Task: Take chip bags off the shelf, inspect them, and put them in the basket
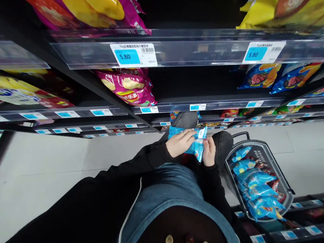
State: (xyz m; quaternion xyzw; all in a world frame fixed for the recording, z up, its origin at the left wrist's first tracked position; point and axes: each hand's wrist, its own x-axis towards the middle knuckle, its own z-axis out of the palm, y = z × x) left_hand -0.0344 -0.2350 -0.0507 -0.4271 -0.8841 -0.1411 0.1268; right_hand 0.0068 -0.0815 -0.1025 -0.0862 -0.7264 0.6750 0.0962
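Observation:
Low down in front of the shelves, both hands are at blue snack bags (198, 149) that lie close together over my knees. How many bags there are I cannot tell. My left hand (180, 141), with a ring on one finger, is bent over the bag from above. At the right end, my right hand (210, 150) pinches the bag's crimped edge between thumb and fingers. A grey shopping basket (287, 189) stands on the floor to my right. Several blue snack bags (258, 190) lie in it, with dark red packs (274, 184) partly beneath them.
Shelves with clear price-tag rails (197, 48) rise ahead. Magenta chip bags (129, 86), yellow bags (292, 13) and dark blue bags (259, 75) stand on them. A second low shelf (300, 230) is behind the basket. Pale floor tiles (55, 157) spread to the left.

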